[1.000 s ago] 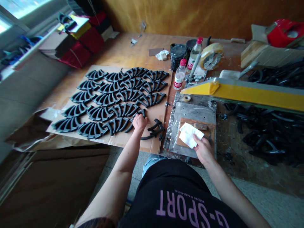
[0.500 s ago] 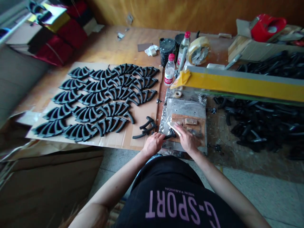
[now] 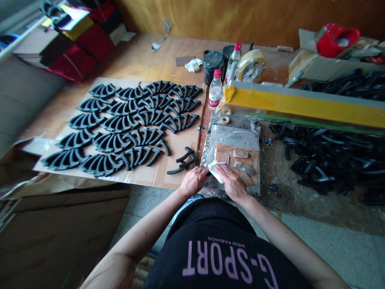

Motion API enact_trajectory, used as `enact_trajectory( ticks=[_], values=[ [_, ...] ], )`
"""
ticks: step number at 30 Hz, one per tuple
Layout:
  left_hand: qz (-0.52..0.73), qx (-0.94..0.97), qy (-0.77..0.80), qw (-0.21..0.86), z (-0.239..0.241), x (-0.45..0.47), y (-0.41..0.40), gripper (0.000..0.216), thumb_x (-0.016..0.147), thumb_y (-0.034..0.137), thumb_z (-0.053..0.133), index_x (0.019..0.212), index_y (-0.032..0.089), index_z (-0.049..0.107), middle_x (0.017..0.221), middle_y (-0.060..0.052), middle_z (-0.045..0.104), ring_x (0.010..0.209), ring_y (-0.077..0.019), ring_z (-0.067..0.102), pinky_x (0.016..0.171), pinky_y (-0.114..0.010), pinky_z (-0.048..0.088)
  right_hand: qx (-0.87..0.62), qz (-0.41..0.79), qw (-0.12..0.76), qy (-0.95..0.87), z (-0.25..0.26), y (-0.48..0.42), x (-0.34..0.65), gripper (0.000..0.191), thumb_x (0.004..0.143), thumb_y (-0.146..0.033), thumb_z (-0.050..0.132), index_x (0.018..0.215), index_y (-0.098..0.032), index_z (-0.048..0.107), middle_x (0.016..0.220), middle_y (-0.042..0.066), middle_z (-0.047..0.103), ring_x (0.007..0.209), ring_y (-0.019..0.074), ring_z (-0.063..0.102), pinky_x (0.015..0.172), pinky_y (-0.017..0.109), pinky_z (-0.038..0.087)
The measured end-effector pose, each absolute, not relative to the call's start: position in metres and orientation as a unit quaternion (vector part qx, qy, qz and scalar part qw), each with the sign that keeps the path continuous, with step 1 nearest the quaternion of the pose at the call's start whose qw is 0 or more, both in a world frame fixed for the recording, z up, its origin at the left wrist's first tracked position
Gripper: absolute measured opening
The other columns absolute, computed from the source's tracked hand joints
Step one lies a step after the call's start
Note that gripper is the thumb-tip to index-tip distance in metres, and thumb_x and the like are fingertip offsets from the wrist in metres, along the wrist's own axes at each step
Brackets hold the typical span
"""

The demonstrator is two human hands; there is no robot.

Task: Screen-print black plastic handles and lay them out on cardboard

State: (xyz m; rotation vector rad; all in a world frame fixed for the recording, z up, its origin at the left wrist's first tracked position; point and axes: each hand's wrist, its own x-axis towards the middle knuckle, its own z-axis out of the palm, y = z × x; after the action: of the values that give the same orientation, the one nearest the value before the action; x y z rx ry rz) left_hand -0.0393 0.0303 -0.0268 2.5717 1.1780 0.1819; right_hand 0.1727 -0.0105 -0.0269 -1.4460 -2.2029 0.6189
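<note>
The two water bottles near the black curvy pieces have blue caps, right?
Not quite. In the head view, the two water bottles near the black curvy pieces have red caps, not blue ones.

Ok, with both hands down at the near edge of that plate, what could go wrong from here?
The left hand sits right beside the loose black pieces on the cardboard; a nudge might scatter them toward the neat rows. The right hand presses a white cloth at the metal plate edge; the plate could perhaps shift off the table.
</note>
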Motion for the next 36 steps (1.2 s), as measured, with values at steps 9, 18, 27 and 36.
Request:
enact_trajectory(
  ticks=[9, 18, 27, 36],
  values=[
    [0.069, 0.890, 0.423, 0.157, -0.024, -0.036, 0.026, 0.020, 0.093, 0.033, 0.048, 0.090, 0.017, 0.060, 0.079, -0.006, 0.065, 0.080, -0.0198, 0.060, 0.071, -0.030, 0.048, -0.524, 0.263, 0.227, -0.777, -0.012, -0.023, 0.178, 0.049, 0.090, -0.009, 0.033, 0.132, -0.018, 0.057, 0.136, 0.008, 0.057, 0.129, 0.0219, 0.050, 0.111, 0.044, 0.040],
    [0.095, 0.803, 0.575, 0.123, -0.022, -0.085, 0.060, 0.021, 0.090, 0.036, 0.054, 0.097, 0.019, 0.065, 0.087, -0.006, 0.068, 0.085, -0.0209, 0.064, 0.073, -0.030, 0.049, -0.629, 0.504, 0.414, -0.422, 0.010, -0.015, 0.193, 0.038, 0.086, -0.046, 0.056, 0.108, -0.017, 0.069, 0.100, 0.007, 0.074, 0.093, 0.0262, 0.068, 0.087, 0.044, 0.055],
    [0.083, 0.749, 0.653, 0.071, -0.035, -0.127, 0.098, 0.036, 0.094, 0.045, 0.041, 0.098, 0.019, 0.066, 0.094, -0.009, 0.066, 0.092, -0.0211, 0.062, 0.084, -0.030, 0.046, -0.598, 0.619, 0.486, -0.153, 0.006, -0.016, 0.177, 0.045, 0.064, -0.045, 0.079, 0.097, -0.015, 0.069, 0.093, 0.009, 0.075, 0.089, 0.0294, 0.071, 0.080, 0.043, 0.058],
    [-0.031, 0.611, 0.787, 0.078, -0.050, -0.131, 0.147, 0.038, 0.085, 0.035, 0.053, 0.114, 0.009, 0.052, 0.107, -0.021, 0.063, 0.101, -0.0316, 0.063, 0.082, -0.036, 0.047, -0.598, 0.599, 0.524, -0.097, 0.010, -0.006, 0.175, 0.035, 0.068, -0.031, 0.077, 0.098, -0.016, 0.069, 0.092, 0.008, 0.076, 0.091, 0.0295, 0.071, 0.083, 0.045, 0.058]
  ],
)
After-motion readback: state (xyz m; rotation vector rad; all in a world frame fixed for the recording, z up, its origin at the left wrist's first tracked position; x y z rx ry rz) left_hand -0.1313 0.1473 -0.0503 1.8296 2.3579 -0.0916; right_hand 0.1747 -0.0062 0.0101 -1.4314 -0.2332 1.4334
